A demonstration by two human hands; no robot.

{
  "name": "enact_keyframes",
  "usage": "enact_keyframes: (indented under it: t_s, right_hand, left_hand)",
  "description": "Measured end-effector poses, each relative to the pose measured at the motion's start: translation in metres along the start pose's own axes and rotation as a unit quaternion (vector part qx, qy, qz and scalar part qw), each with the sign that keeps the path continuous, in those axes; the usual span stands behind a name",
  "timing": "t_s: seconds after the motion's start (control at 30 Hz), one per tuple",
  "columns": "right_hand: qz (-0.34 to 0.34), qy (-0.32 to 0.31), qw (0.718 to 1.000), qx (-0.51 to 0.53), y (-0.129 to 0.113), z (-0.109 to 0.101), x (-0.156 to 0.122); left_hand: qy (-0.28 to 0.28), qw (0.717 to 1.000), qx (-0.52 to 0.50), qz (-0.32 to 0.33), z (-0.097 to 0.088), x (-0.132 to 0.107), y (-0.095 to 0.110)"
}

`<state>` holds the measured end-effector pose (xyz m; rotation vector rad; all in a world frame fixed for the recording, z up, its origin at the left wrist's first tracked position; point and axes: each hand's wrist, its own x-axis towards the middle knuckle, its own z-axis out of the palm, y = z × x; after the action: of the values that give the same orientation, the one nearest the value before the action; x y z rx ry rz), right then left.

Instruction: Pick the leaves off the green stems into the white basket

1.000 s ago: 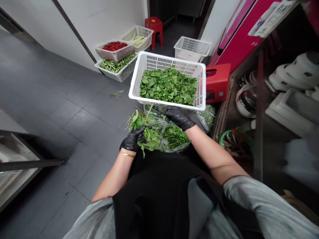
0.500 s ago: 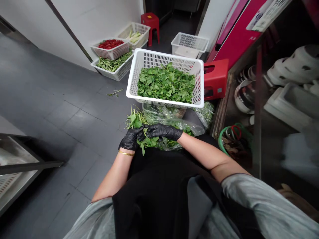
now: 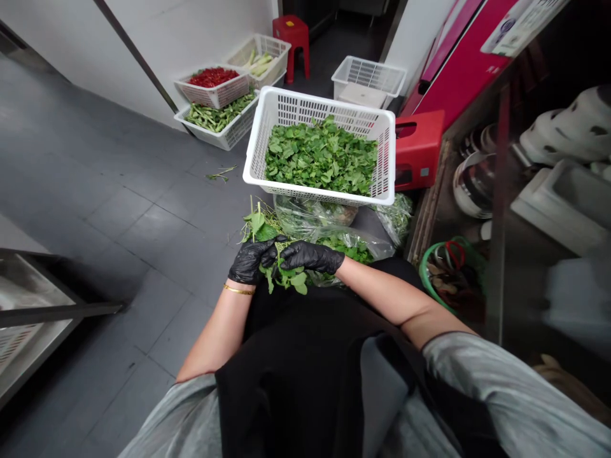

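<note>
My left hand point(image 3: 252, 259), in a black glove, is closed around a bunch of leafy greens point(image 3: 258, 224); leaves and thin stems stick out above and below it. Close beside it, my right hand point(image 3: 310, 256), gloved too, pinches the greens near the left fingertips. Leaves hang between the two hands point(image 3: 286, 277) over the black apron. Behind the right hand lies a clear plastic bag point(image 3: 365, 240) with more greens inside. Just beyond stands a white plastic basket point(image 3: 319, 193), partly filled with picked green leaves point(image 3: 322, 158).
A red stool point(image 3: 419, 149) lies tipped right of the basket. At the back left are baskets of red chillies point(image 3: 213, 77), green beans point(image 3: 217, 117) and pale stalks point(image 3: 261, 63). A metal rack point(image 3: 499, 210) runs along the right, a steel table point(image 3: 48, 312) at the left.
The greens between my hands have shifted, with leaves now hanging lower and further right. Both hands stay close together. The view has tilted slightly.
</note>
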<state>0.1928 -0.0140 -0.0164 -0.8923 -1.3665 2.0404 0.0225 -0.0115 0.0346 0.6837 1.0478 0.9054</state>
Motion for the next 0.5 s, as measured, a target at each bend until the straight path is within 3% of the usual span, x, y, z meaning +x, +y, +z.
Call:
enact_keyframes:
  t_s: [0.1, 0.2, 0.3, 0.4, 0.5]
  right_hand:
    - [-0.042, 0.039, 0.998, 0.004, -0.001, 0.001, 0.003]
    - [-0.094, 0.147, 0.984, 0.021, -0.002, 0.001, 0.01]
    - [-0.13, 0.235, 0.963, 0.012, 0.0, 0.002, 0.016]
    - [-0.143, 0.239, 0.959, -0.049, 0.0, 0.007, 0.016]
    - [-0.14, 0.211, 0.961, -0.112, -0.007, 0.01, 0.011]
  left_hand:
    - [0.024, 0.999, 0.013, 0.019, -0.002, -0.002, -0.002]
    - [0.089, 0.992, 0.048, 0.08, -0.012, -0.004, -0.01]
    - [0.076, 0.985, 0.122, 0.097, -0.024, -0.004, -0.026]
    - [0.035, 0.981, 0.165, 0.094, -0.032, 0.003, -0.039]
    - [0.031, 0.975, 0.193, 0.108, -0.04, 0.012, -0.042]
